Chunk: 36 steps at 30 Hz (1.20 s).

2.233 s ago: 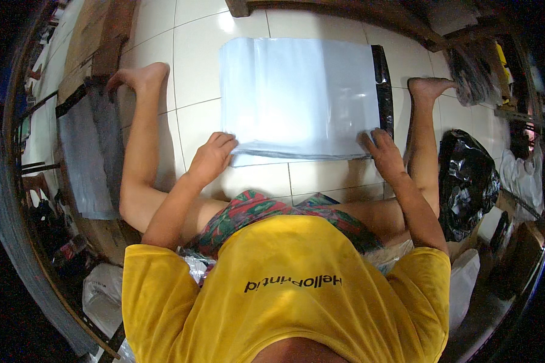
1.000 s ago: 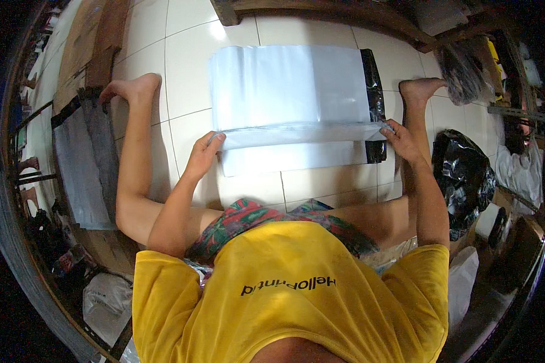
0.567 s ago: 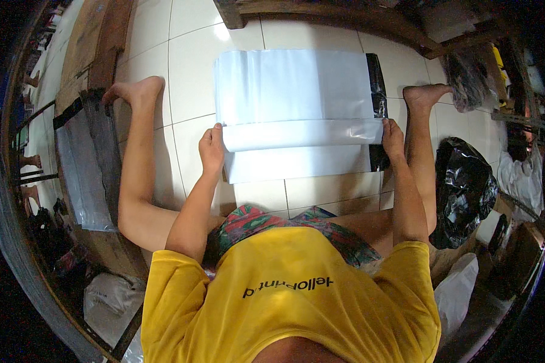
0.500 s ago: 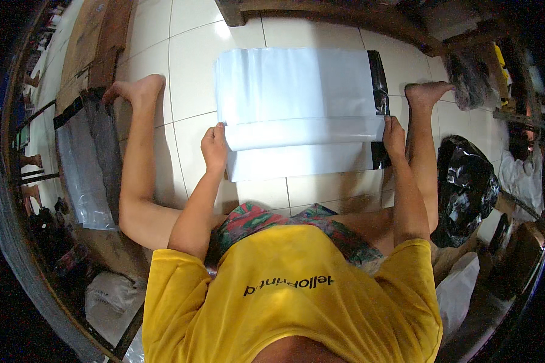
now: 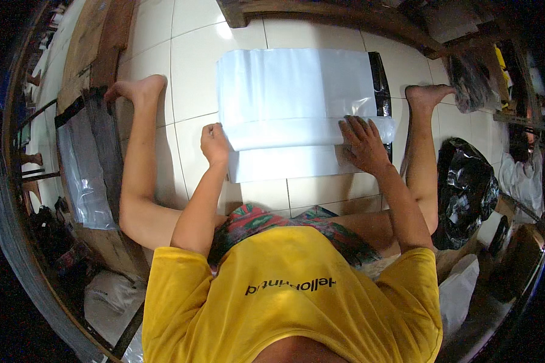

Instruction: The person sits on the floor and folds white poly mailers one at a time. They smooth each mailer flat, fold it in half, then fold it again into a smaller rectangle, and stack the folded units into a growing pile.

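Note:
A stack of pale white plastic mailing bags (image 5: 297, 78) lies flat on the tiled floor between my legs, with a black strip along its right side. One sheet is folded over into a loose band (image 5: 284, 133) across the lower part of the stack. My left hand (image 5: 214, 144) pinches the left end of this band, fingers closed at its edge. Near the band's right end, my right hand (image 5: 364, 144) rests palm down with fingers spread on the plastic; it grips nothing.
At the left, grey plastic bags (image 5: 88, 175) lie on a wooden board (image 5: 94, 45). A shiny black plastic bag (image 5: 466, 190) is beside my right leg. A wooden beam (image 5: 333, 12) runs along the far side, and clear plastic (image 5: 472, 81) is near my right foot.
My right hand has let go of the band's right end and moved left, now lying flat on the band. My left hand stays at its left end.

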### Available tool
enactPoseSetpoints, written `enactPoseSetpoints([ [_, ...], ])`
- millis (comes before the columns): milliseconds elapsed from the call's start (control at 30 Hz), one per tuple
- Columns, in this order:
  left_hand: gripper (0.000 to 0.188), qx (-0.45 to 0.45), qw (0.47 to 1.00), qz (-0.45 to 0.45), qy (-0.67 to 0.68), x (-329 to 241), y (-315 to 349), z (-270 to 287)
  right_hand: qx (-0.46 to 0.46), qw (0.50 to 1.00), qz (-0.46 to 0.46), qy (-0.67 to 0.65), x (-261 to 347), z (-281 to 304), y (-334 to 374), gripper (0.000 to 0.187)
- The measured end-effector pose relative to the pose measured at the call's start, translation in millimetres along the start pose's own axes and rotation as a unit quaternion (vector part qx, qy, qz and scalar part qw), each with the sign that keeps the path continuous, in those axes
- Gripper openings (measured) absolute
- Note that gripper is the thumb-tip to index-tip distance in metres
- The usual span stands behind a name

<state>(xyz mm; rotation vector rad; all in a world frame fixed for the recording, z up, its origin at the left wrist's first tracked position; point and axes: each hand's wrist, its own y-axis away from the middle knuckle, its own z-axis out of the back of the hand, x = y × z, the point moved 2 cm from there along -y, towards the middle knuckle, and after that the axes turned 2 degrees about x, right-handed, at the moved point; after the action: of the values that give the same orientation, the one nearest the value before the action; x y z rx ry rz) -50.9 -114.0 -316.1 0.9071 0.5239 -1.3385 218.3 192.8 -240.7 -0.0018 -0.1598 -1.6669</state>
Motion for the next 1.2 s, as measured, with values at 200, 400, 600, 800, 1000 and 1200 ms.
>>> enactPoseSetpoints([
  [200, 0.044, 0.121, 0.878, -0.437, -0.154, -53.1, 37.9, 24.2, 0.074, 0.996, 0.017, 0.036, -18.0, -12.3, -11.6, 0.081],
  [400, 0.061, 0.253, 0.700, -0.550, -0.378, -61.4, 36.9, 19.0, 0.077, 0.994, 0.031, 0.067, -30.6, -29.2, -8.0, 0.055],
  [600, 0.043, 0.266, 0.716, -0.521, -0.381, -38.6, 4.3, 41.0, 0.067, 0.997, -0.037, -0.014, -39.4, -10.5, 0.4, 0.049],
  [800, 0.023, 0.401, 0.800, -0.360, -0.265, -61.3, -16.3, 59.9, 0.066, 0.987, -0.112, -0.091, -99.0, 9.8, 11.0, 0.036],
  [1000, 0.026, 0.426, 0.902, -0.060, -0.036, -31.5, -49.9, 49.4, 0.157, 0.912, -0.255, -0.282, -136.8, 1.9, -6.0, 0.051],
  [1200, 0.031, 0.081, 0.995, -0.055, -0.009, -22.3, -45.0, 28.7, 0.009, 0.870, -0.313, -0.381, -163.4, -39.6, -18.9, 0.062],
])
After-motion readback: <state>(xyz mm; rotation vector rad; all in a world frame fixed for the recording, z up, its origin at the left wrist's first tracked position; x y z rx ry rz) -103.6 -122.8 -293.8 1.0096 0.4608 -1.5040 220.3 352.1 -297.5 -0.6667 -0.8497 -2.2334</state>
